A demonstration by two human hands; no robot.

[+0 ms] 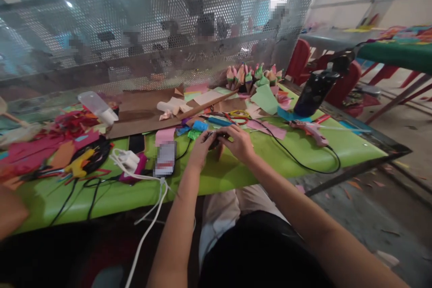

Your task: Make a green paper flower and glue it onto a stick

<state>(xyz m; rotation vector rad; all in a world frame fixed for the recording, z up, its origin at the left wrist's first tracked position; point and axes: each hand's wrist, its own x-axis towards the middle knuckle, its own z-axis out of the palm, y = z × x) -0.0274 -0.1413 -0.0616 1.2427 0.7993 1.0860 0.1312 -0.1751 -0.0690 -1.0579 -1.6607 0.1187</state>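
Above the front part of the green table [216, 180], my left hand [201, 147] and my right hand [239, 143] meet in front of me. Both hands have their fingers closed on a small dark brown piece [213, 142]; its kind is mostly hidden by the fingers. A brown flap [219, 151] shows below the fingertips and may be part of it. Just beyond my left hand lie a blue wrapped packet [200, 126] and a green one [194, 135]. Left of that hand rests a phone [165, 159] with a white cable.
A pink glue gun [312, 133] with a black cord lies right, near a dark bottle [314, 93]. Paper flower cones [249, 76] stand behind. Cardboard [135, 110], a clear bottle [96, 104] and a yellow glue gun [80, 163] are left. Another person's arm [11, 211] enters at left.
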